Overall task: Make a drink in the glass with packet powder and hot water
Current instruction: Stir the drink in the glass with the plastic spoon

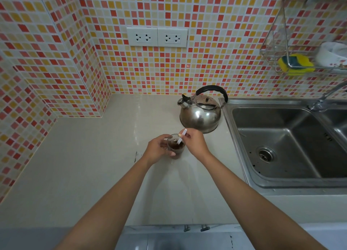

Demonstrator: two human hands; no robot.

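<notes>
A small clear glass [176,148] stands on the pale counter [93,165], filled with dark brown liquid. My left hand [156,149] wraps around its left side. My right hand [195,141] pinches a thin white stick-shaped packet [182,136] whose lower end dips into the liquid; the upper end pokes out above my fingers. A steel whistling kettle [201,114] with a black handle sits on the counter just behind the glass, spout pointing left.
A steel double sink [281,142] with a tap [326,97] lies to the right of the kettle. A wire rack [281,43] on the tiled wall holds a yellow sponge [294,63]. Two double sockets [157,37] are on the back wall.
</notes>
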